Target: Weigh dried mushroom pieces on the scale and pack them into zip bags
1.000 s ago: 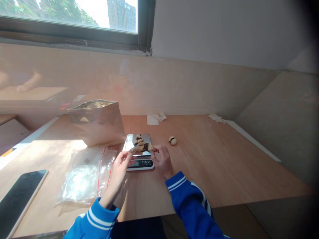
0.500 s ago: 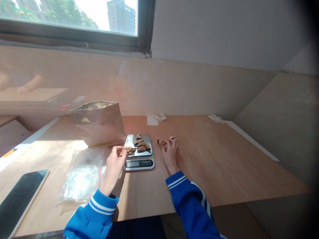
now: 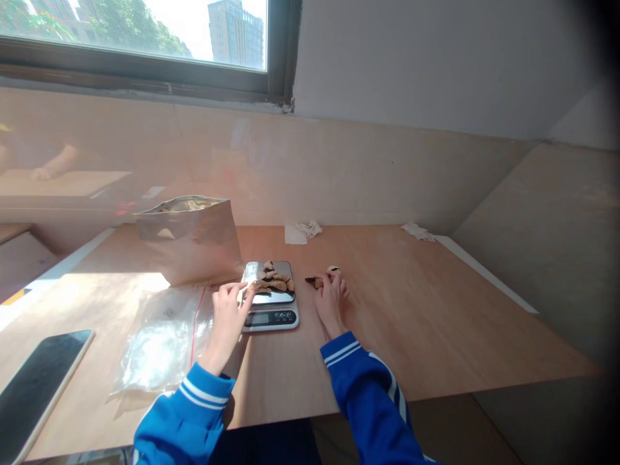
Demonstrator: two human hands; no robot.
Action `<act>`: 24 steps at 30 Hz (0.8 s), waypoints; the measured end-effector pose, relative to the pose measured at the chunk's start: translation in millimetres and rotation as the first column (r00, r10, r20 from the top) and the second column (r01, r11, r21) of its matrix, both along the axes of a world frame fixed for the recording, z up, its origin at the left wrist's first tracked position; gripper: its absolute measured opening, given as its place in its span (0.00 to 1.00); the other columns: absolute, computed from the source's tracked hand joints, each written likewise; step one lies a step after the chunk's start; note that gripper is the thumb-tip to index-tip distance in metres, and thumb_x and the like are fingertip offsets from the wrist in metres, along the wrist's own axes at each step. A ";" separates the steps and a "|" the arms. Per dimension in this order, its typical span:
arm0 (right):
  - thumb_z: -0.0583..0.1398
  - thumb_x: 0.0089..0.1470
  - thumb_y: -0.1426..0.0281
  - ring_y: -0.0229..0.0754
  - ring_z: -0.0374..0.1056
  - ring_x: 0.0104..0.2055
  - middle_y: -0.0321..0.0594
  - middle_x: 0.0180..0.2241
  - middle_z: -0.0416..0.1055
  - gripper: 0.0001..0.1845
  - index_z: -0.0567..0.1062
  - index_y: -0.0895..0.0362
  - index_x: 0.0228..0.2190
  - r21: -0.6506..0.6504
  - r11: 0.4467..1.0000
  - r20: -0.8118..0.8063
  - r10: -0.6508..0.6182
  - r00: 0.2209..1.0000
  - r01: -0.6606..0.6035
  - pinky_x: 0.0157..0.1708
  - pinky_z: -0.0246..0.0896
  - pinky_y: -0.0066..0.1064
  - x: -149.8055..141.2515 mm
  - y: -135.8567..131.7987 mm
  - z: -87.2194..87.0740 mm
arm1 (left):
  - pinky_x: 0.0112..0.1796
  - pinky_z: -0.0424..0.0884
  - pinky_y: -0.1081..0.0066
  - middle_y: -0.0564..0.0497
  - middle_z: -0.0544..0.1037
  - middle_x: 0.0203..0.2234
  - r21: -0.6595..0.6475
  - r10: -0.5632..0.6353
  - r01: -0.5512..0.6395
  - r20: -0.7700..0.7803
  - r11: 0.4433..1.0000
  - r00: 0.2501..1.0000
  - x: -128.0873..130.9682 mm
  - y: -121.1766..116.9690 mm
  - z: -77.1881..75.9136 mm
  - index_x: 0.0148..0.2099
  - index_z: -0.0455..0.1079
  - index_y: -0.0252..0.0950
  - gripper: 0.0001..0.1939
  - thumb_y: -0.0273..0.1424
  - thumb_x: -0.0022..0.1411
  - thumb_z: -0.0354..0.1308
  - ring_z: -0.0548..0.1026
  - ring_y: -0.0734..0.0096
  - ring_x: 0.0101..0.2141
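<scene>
"Lying in a loose heap on the plate of a small digital scale [image 3: 270, 326] are curved brown dried pieces [image 3: 277, 284]. What could go wrong?"

"A piece could slide off onto the counter [image 3: 411, 336]. The heap looks uneven, and the nearest long piece reaches close to the plate's left edge, so a nudge might tip it."

"Is the reading at risk too?"

"Possibly. A fingertip bearing down on the plate or a piece would make the scale show too much. The digits are too small to tell."

"How is the left hand [image 3: 227, 316]?"

"Loosely spread, at the plate's left edge. One fingertip seems to touch the end of the long piece; I can't tell whether it presses."

"And the right hand [image 3: 332, 297]?"

"On the counter, right of the scale, with fingers drawn together, pinching a dark-tipped piece [image 3: 318, 282]. A pale rounded piece [image 3: 334, 268] shows just beyond the fingers; I can't tell if they touch. Crowded like that, it could get knocked away or roll."
</scene>
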State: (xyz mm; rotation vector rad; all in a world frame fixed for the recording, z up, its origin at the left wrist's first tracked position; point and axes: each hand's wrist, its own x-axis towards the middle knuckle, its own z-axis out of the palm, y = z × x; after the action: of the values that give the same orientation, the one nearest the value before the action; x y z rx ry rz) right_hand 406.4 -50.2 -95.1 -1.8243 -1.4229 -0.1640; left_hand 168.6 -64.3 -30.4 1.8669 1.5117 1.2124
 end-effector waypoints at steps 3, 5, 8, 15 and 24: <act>0.51 0.48 0.80 0.52 0.56 0.47 0.49 0.45 0.64 0.19 0.76 0.55 0.37 -0.004 1.000 -0.018 -0.007 1.000 0.007 0.42 0.49 0.42 0.3 -0.4 0.0 | 0.47 0.62 0.56 0.43 0.72 0.43 0.003 0.061 -0.061 -0.136 0.998 0.989 -7.1 -15.2 10.8 0.46 0.72 0.40 0.16 0.41 0.63 0.49 0.67 0.56 0.45; 0.51 0.47 0.81 0.52 0.56 0.47 0.49 0.44 0.64 0.19 0.76 0.56 0.37 0.002 1.000 -0.029 -0.006 1.000 0.006 0.42 0.50 0.41 0.3 -0.6 0.1 | 0.47 0.64 0.56 0.45 0.73 0.43 0.060 0.113 -0.104 -0.170 0.993 0.979 -16.7 -24.4 19.6 0.44 0.72 0.40 0.15 0.39 0.64 0.48 0.67 0.57 0.45; 0.50 0.47 0.80 0.51 0.57 0.45 0.48 0.43 0.64 0.19 0.76 0.56 0.36 0.031 1.000 -0.059 -0.002 0.998 0.004 0.42 0.49 0.41 -0.3 -1.2 2.0 | 0.49 0.62 0.54 0.46 0.75 0.41 0.190 0.262 -0.223 -0.210 0.956 0.942 -41.1 -30.9 30.5 0.41 0.71 0.39 0.14 0.36 0.63 0.46 0.69 0.56 0.45; 0.50 0.52 0.77 0.49 0.59 0.42 0.45 0.38 0.68 0.14 0.75 0.56 0.28 0.141 0.990 -0.177 0.043 0.983 -0.018 0.44 0.48 0.42 -2.3 -4.8 12.4 | 0.46 0.69 0.58 0.43 0.78 0.43 -0.028 0.090 -0.106 -0.339 0.994 0.936 -111.8 -22.2 8.7 0.44 0.71 0.38 0.17 0.36 0.57 0.45 0.75 0.56 0.43; 0.49 0.53 0.78 0.46 0.61 0.39 0.42 0.33 0.68 0.14 0.72 0.56 0.24 0.236 0.970 -0.167 0.102 0.981 -0.061 0.45 0.50 0.41 -0.6 -11.7 15.4 | 0.46 0.68 0.60 0.44 0.78 0.46 -0.050 0.013 -0.045 -0.519 0.998 0.855 -121.6 -26.0 -29.4 0.46 0.73 0.41 0.20 0.44 0.58 0.49 0.74 0.56 0.46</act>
State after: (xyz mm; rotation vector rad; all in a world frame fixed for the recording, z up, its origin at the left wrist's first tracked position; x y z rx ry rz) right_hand 405.8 -61.9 -79.7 -1.5486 -1.2940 -0.1155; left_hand 47.0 -90.3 -59.8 2.2530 1.8247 0.6800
